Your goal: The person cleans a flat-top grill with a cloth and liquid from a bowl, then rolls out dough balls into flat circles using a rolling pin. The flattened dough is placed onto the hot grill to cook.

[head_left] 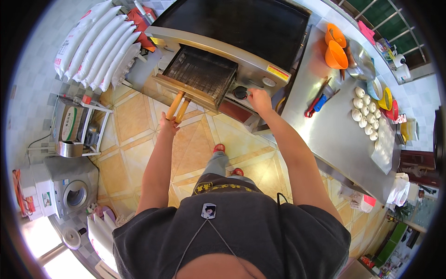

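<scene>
My left hand [168, 123] grips two wooden handles [178, 106] that stick out from a wire rack [200, 72] inside the open front of a steel oven [241, 32]. My right hand [259, 98] rests on the oven's control panel, fingers at a knob next to a black dial [239, 92]. The rack sits partly pulled out over the lowered oven door [186, 90].
A steel table [325, 130] on the right carries several round dough pieces [364, 111], orange bowls [335, 49], a metal bowl and tongs. Stacked white sacks [100, 46] lie at the left, with a small machine on a stand and a washing machine [69, 190] below. Floor is tiled.
</scene>
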Action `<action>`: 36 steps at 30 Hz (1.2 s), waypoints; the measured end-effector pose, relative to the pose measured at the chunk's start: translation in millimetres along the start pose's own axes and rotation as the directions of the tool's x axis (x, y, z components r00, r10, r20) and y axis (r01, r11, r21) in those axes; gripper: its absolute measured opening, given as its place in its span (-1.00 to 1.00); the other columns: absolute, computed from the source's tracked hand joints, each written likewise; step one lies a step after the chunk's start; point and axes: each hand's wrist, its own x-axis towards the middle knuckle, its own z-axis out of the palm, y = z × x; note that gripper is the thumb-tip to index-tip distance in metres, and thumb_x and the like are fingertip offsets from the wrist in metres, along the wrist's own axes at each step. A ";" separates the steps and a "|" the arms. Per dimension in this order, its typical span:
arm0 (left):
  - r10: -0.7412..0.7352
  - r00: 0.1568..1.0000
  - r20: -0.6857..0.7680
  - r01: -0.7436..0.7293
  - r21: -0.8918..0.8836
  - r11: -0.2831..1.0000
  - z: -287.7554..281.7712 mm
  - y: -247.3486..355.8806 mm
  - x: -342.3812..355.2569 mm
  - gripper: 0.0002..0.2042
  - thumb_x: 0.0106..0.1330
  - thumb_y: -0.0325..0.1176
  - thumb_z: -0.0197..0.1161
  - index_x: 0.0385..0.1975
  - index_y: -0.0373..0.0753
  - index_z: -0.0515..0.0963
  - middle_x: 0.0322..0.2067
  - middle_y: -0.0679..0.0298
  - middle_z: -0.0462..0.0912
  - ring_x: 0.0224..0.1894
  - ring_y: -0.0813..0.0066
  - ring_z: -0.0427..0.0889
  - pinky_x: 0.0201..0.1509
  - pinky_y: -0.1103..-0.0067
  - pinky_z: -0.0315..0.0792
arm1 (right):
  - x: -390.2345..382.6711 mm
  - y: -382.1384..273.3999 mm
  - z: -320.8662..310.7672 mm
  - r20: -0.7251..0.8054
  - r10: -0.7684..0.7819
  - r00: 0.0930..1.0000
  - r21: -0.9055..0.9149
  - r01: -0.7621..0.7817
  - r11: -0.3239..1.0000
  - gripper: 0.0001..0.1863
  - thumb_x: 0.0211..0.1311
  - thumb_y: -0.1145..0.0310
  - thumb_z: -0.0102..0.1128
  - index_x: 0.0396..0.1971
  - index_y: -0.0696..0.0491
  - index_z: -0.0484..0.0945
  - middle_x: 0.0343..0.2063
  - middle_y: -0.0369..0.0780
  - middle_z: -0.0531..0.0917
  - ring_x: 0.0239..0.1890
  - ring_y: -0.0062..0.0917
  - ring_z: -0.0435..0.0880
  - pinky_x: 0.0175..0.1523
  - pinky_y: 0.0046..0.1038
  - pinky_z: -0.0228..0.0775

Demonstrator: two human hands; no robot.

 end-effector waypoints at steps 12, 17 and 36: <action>-0.010 1.000 -0.001 0.010 0.040 0.999 8.5 -0.4 -29.4 -0.09 0.32 0.44 -0.39 0.16 -0.43 0.34 0.07 -0.09 0.54 0.15 -0.01 0.51 0.40 0.00 -0.11 | 46.9 15.4 43.2 0.205 -0.029 0.978 -0.338 0.098 0.936 -0.82 0.20 0.46 0.05 -0.32 0.09 0.65 -0.26 -0.10 0.69 -0.19 -0.20 0.72 -0.13 -0.24 0.60; 0.000 1.000 -0.023 0.002 0.057 0.998 9.0 0.2 -29.0 -0.13 0.33 0.43 -0.39 0.06 -0.38 0.41 -0.05 -0.01 0.61 0.07 0.07 0.57 0.35 0.00 -0.05 | 51.3 20.1 49.1 0.208 -0.051 0.977 -0.342 0.121 0.932 -0.82 0.17 0.45 0.07 -0.36 0.09 0.68 -0.26 -0.12 0.70 -0.18 -0.21 0.72 -0.12 -0.26 0.60; -0.002 1.000 -0.018 0.003 0.062 0.998 3.5 -1.4 -23.5 -0.21 0.35 0.42 -0.37 0.01 -0.27 0.43 -0.15 0.06 0.64 -0.08 0.08 0.64 0.30 -0.06 -0.01 | 54.6 21.9 52.7 0.184 -0.115 0.976 -0.337 0.172 0.926 -0.81 0.16 0.43 0.08 -0.40 0.11 0.69 -0.32 -0.07 0.71 -0.23 -0.19 0.74 -0.17 -0.23 0.61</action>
